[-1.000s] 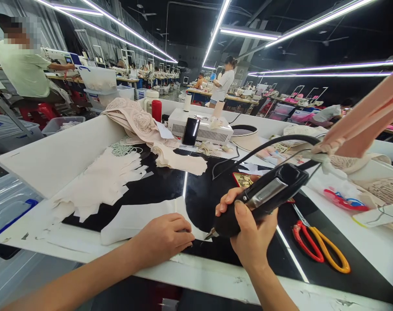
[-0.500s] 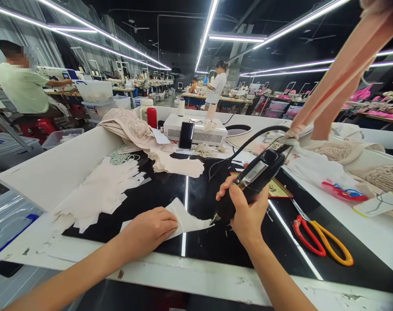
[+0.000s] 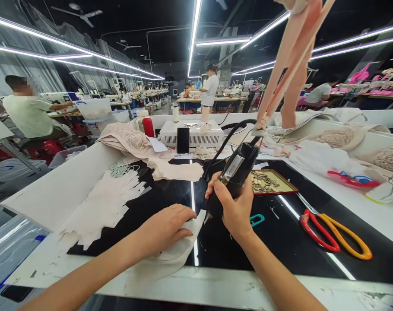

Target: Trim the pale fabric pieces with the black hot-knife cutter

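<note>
My right hand (image 3: 233,207) is wrapped round a black handheld tool (image 3: 240,166), which hangs by a cord from peach fabric strips (image 3: 290,65). The tool's lower end is beside the edge of a white fabric piece (image 3: 177,255) on the black board (image 3: 222,255). My left hand (image 3: 170,226) lies on that piece, thumb and fingers closed on it near its upper edge. The fabric curves down over the table's front edge. The tool's tip is hard to make out behind my right hand.
White fabric pieces (image 3: 102,203) spread at left, with another stack (image 3: 177,169) behind. Red-and-orange scissors (image 3: 332,229), a tray of small parts (image 3: 270,181) and a teal clip (image 3: 257,220) lie at right. A phone (image 3: 183,140) leans on a white box (image 3: 203,133). Several people sit or stand beyond.
The fabric piece has turned and now hangs toward the front edge. My left hand has moved right, closer to the tool. The teal clip and more of the tray now show.
</note>
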Demonstrator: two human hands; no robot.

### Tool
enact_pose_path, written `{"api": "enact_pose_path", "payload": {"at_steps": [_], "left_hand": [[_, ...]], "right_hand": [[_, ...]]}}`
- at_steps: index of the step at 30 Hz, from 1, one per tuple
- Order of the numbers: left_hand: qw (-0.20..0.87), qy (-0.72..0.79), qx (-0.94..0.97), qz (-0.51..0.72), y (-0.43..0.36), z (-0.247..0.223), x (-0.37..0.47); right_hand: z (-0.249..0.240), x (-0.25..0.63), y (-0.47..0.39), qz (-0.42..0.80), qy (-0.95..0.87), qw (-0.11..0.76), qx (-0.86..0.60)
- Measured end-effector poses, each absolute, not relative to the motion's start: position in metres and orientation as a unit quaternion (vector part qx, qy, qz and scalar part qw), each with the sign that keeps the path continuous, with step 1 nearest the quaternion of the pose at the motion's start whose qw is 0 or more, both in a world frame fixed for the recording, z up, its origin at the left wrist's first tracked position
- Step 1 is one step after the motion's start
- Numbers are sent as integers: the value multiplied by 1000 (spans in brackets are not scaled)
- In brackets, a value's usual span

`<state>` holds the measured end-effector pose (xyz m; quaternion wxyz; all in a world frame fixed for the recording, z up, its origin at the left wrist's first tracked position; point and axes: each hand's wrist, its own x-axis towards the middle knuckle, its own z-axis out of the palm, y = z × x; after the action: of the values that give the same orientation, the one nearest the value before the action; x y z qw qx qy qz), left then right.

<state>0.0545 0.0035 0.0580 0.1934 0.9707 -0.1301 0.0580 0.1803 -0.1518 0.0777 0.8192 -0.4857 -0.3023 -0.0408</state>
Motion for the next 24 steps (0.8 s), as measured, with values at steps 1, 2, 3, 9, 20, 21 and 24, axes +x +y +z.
{"api": "enact_pose_path", "payload": {"at_steps": [1,2,3,9,20,21,24], "left_hand": [[210,-149,965,46,6,57,61],[226,-165,960,32,8,56,68],[238,-178,955,17,10,55,73],[256,-203,944,-43,15,59,89],[245,-190,946,-100,19,63,88],[246,-190,945,-102,19,63,88],[247,-186,945,-108,20,63,89]], "right_hand": [[78,181,-151,-41,-302,820,-485],[78,181,-150,-42,-302,820,-484],[77,181,-150,-43,-303,820,-483],[77,182,-145,-44,-296,818,-492],[80,178,-144,-37,-296,809,-506],[80,178,-144,-36,-296,810,-506],[80,176,-144,-33,-292,809,-509]]}}
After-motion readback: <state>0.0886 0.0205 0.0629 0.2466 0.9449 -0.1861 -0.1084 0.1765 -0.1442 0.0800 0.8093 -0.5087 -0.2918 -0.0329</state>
